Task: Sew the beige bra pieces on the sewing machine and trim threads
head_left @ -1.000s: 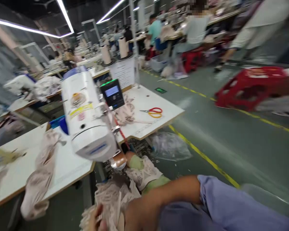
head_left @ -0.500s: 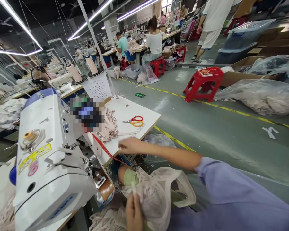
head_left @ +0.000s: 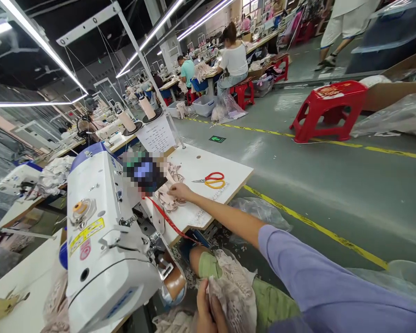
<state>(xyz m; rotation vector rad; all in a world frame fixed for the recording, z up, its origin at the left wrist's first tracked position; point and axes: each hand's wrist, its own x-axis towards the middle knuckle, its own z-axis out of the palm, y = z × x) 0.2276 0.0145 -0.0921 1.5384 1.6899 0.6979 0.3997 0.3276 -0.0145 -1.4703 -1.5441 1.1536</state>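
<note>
Clasping pale lace garment [head_left: 241,293] over lap [head_left: 273,298] with left hand [head_left: 211,311], holding narrowed right hand [head_left: 180,191] at heaped beige fabric strips [head_left: 175,175] on counter [head_left: 232,164] beside sewing machine [head_left: 104,245], impossible to tell whether pinching any, perhaps liable to drag several loose through tangling.

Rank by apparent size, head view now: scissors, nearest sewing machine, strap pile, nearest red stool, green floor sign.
1. Sewing machine, helped by nearness
2. Red stool
3. Strap pile, partly covered
4. Scissors
5. Floor sign
</note>
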